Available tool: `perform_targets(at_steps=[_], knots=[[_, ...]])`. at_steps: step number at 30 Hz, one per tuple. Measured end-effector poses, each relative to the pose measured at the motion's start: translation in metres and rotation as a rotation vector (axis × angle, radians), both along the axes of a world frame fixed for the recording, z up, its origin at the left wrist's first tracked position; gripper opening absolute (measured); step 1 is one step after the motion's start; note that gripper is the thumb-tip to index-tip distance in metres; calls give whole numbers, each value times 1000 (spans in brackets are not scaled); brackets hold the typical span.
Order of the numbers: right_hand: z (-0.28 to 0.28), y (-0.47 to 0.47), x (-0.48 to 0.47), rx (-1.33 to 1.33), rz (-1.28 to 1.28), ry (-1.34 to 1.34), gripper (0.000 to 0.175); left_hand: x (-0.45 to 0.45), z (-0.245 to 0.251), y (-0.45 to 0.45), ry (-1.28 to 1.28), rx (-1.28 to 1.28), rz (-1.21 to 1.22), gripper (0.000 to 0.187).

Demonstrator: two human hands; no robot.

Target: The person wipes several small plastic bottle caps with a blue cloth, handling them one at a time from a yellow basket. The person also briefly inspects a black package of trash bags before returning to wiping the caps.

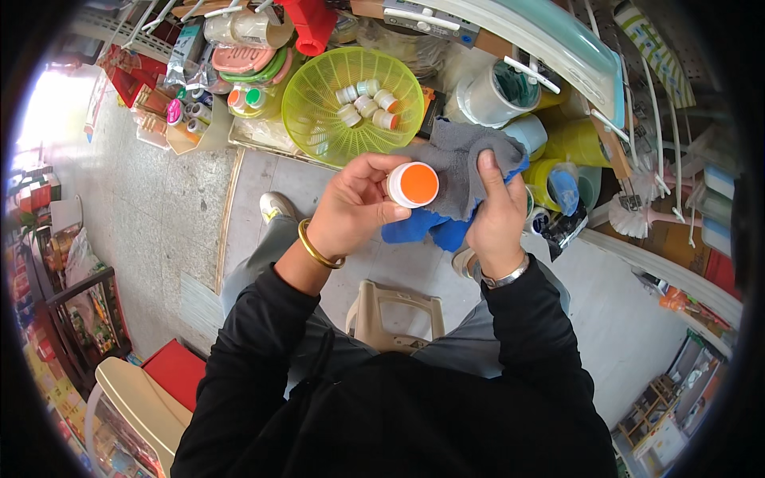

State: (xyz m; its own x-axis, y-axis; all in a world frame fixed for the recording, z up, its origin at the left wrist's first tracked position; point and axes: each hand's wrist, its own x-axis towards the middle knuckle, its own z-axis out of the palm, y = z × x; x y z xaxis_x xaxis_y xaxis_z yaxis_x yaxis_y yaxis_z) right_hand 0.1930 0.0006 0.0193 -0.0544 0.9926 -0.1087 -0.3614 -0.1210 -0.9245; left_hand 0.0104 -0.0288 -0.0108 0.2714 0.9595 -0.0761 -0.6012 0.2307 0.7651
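Between the thumb and fingers of my left hand (358,203) is a small jar with an orange and white lid (418,184), its lid turned up toward me. My right hand (499,209) grips a cloth (460,167), grey on one face and blue on the other. The cloth hangs behind the jar, its blue side showing below; whether it touches the jar I cannot tell. Just beyond my hands stands a yellow-green plastic mesh basket (299,113) with several small jars (366,106) in it, some with orange lids.
Two jars with orange and green lids (246,98) stand left of the basket. A grey-white bucket (499,95) and yellow containers (544,185) crowd the lower shelf at right. White wire hooks (532,74) jut out overhead. A beige plastic stool (394,340) is between my legs.
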Motion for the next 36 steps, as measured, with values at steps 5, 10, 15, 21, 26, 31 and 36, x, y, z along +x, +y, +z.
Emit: perform_targets(at_steps=[5, 10, 15, 21, 26, 31, 36], knots=[[3, -7, 4, 245, 207, -419, 27, 1, -4, -1, 111, 28, -7, 50], [-2, -9, -4, 292, 121, -576, 32, 2, -2, -9, 228, 80, -15, 49], [-2, -5, -3, 166, 74, -560, 31, -23, -1, 1, 126, 57, -9, 47], [0, -6, 6, 225, 86, -598, 27, -117, -17, 26, 118, -134, 682, 26], [1, -5, 3, 214, 124, -568, 29, -173, -117, 25, 433, -451, 831, 21], [-5, -3, 0, 213, 179, -653, 32, -202, -237, 18, 877, -747, 887, 28], [-4, -1, 1, 185, 194, -639, 27, -205, -241, 47, 947, -861, 719, 54]])
